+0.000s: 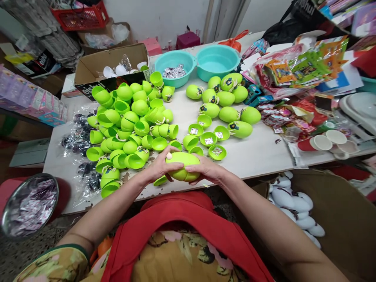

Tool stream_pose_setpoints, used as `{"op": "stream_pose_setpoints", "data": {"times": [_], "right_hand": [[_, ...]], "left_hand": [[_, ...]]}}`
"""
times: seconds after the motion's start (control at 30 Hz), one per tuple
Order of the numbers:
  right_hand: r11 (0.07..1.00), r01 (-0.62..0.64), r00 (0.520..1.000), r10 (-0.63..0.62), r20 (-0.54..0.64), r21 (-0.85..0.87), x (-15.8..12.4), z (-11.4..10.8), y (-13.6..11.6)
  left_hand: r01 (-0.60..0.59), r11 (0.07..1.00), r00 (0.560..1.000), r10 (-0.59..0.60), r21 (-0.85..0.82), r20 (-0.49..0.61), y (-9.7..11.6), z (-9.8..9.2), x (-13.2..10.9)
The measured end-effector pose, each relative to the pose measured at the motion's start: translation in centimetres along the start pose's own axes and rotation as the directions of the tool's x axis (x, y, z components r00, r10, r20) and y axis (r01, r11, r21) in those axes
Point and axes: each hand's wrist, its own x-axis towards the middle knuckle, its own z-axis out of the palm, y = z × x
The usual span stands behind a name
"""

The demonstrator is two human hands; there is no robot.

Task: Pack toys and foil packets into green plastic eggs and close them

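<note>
Both my hands grip one lime-green plastic egg [183,166] at the table's near edge. My left hand [160,166] is closed round its left end and my right hand [207,169] is closed round its right end. Just beyond the egg lie several open green egg halves [209,140] with small foil packets inside. A big heap of empty green halves [129,121] lies to the left. Closed green eggs [227,105] are grouped further back on the right.
Two teal basins [216,62] stand at the table's far side, one holding foil packets. A cardboard box [108,70] is at the back left, toy packaging [296,66] at right. A metal bowl [29,203] of packets sits lower left; a box of white pieces [296,211] lower right.
</note>
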Motion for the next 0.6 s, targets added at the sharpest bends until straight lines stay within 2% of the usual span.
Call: {"op": "stream_pose_setpoints", "data": {"times": [0.13,0.27,0.4,0.53,0.6], "right_hand": [[0.986,-0.033,0.999,0.035,-0.005,0.161,0.3,-0.1,0.2],[0.968,0.026,0.994,0.002,-0.111,0.249,0.2,0.2,-0.5],[0.984,0.08,0.989,-0.059,-0.135,0.159,-1.0,0.6,-1.7],[0.996,0.081,0.983,-0.073,-0.168,0.04,-2.5,1.0,-2.9],[0.997,0.063,0.985,-0.057,-0.162,0.036,-2.8,1.0,-3.2]], "left_hand": [[-0.048,0.995,0.999,0.048,0.082,0.006,0.7,-0.4,0.2],[0.004,0.999,1.0,-0.003,-0.032,0.021,1.3,-0.9,1.0],[0.017,0.987,0.998,-0.026,-0.159,-0.054,2.1,0.2,0.9],[-0.099,0.962,0.972,0.039,-0.253,-0.232,2.6,2.4,0.1],[-0.094,0.95,0.965,0.014,-0.299,-0.262,2.7,3.2,-0.1]]}}
